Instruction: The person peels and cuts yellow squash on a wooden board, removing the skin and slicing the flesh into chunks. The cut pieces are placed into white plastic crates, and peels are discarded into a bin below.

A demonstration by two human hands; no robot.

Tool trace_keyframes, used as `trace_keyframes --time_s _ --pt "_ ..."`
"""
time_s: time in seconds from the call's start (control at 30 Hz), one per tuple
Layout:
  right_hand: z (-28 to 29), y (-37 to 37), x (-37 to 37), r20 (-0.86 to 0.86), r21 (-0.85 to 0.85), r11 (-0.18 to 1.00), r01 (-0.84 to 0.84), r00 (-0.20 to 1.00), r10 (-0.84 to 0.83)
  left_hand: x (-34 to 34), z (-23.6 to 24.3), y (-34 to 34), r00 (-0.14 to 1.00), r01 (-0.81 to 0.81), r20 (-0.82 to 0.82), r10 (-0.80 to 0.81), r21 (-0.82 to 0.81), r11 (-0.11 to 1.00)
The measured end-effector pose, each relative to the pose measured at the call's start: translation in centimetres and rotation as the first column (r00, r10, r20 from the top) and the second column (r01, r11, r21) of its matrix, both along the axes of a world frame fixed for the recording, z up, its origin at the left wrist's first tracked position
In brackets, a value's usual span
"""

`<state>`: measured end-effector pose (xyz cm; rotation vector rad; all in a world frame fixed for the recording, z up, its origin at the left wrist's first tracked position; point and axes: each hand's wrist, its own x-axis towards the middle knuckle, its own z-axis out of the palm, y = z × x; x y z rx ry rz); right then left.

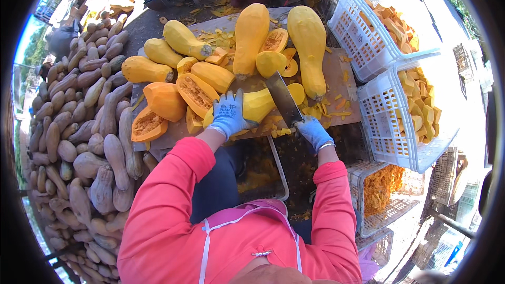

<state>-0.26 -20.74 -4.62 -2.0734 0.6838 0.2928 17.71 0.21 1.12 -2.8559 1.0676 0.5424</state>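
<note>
My left hand (pixel 229 115), in a blue-coated glove, grips the near end of a peeled yellow squash (pixel 256 105) lying on the work board (pixel 336 92). The handle of a cleaver (pixel 282 98) is in my gloved right hand (pixel 314 132). Its broad dark blade crosses the squash toward its right end; how deep the edge sits is hidden. Close to my left hand lie a halved squash (pixel 197 94) with stringy seed pulp and another cut piece (pixel 149 125). Whole peeled squashes (pixel 307 42) lie along the far side of the board.
Unpeeled tan squashes (pixel 79 121) form a big heap on the left. White crates on the right hold cut chunks (pixel 418 108) and orange pulp (pixel 381 194). A tray (pixel 279 168) lies below the board's near edge. Peelings (pixel 221 39) litter the board.
</note>
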Motion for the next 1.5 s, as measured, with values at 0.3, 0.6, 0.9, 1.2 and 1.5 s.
trace_keyframes --time_s 0.3,0.6,0.9,1.2,1.5 --pt "6.8 4.0 -0.6 0.246 -0.156 0.983 0.094 0.968 -0.053 -0.4 0.3 -1.1 0.999 -0.039 0.016 0.039 0.003 0.999" --pt "0.3 9.0 0.2 0.206 -0.203 0.968 0.151 0.972 -0.108 -0.7 -0.4 -1.1 0.999 -0.020 0.044 0.021 -0.025 0.999" --pt "-1.4 1.6 0.8 -0.033 0.223 0.973 0.056 0.998 -0.050 0.5 -0.7 1.1 0.999 -0.013 0.028 0.017 -0.133 0.991" --pt "-0.2 5.0 -0.7 0.164 -0.136 0.987 0.087 0.984 -0.064 0.2 -1.2 1.2 0.999 -0.001 0.053 0.010 -0.177 0.984" --pt "2.3 8.7 -0.7 0.259 -0.133 0.980 0.151 0.959 -0.113 1.6 -0.2 1.6 0.991 -0.038 -0.134 0.012 -0.192 0.981"
